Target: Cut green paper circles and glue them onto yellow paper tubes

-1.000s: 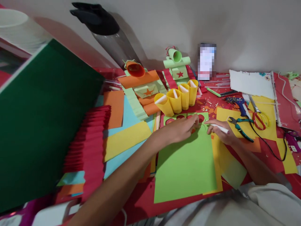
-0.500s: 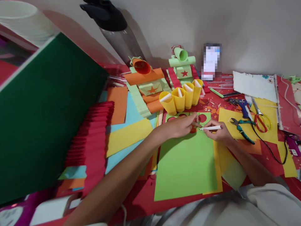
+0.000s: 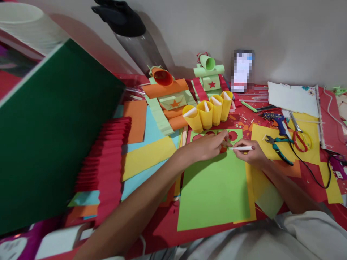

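A light-green sheet of paper (image 3: 214, 191) lies on the table, with dark-red round shapes (image 3: 233, 135) along its far edge. My left hand (image 3: 214, 145) rests on that far part, its fingers stretched out and pressing down by a red round piece (image 3: 223, 148) that they partly cover. Pinched in my right hand (image 3: 252, 154) is a slim white marker (image 3: 244, 148) with a dark-red end. Its tip points left and meets the green sheet close to my left fingertips.
Yellow paper tubes (image 3: 204, 115) stand just beyond the sheet, before two paper figures (image 3: 173, 103). Pliers (image 3: 279, 150), scissors (image 3: 299, 135) and a glue gun (image 3: 279, 121) lie to the right. A green board (image 3: 54, 137) leans at left, near a bottle (image 3: 138, 47).
Both hands stay at nearly the same place on the sheet. The marker has shifted very slightly left; everything else looks the same.
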Demonstrator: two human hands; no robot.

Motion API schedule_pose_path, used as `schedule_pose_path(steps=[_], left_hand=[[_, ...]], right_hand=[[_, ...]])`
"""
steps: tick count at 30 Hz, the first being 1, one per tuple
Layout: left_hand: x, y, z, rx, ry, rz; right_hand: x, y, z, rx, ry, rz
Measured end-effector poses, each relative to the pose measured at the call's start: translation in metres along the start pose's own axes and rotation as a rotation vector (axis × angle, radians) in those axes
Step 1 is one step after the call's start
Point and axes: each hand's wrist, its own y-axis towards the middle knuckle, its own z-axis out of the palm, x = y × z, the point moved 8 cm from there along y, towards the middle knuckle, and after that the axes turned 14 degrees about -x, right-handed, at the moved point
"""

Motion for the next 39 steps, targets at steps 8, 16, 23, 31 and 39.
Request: schedule_pose_path(steps=[8, 16, 23, 31, 39], left_hand=[[-0.001, -0.003, 0.0, 0.035, 0.053, -0.019], [-0.003, -0.006, 0.005, 0.03, 0.186, 0.028], [-0.015, -0.01, 0.007, 0.063, 0.273, 0.083], [-0.022, -0.012, 0.007, 0.118, 0.385, 0.166], [-0.024, -0.013, 0.023, 0.105, 0.482, 0.236]], right_hand=[[-0.003, -0.001, 0.0, 0.011, 0.001, 0.035], [-0.004, -0.002, -0.002, 0.001, -0.024, 0.047], [-0.008, -0.003, -0.001, 0.021, -0.001, 0.054], [-0.021, -0.005, -0.026, -0.162, 0.153, 0.131], [-0.028, -0.003, -0.032, -0.151, 0.195, 0.164]])
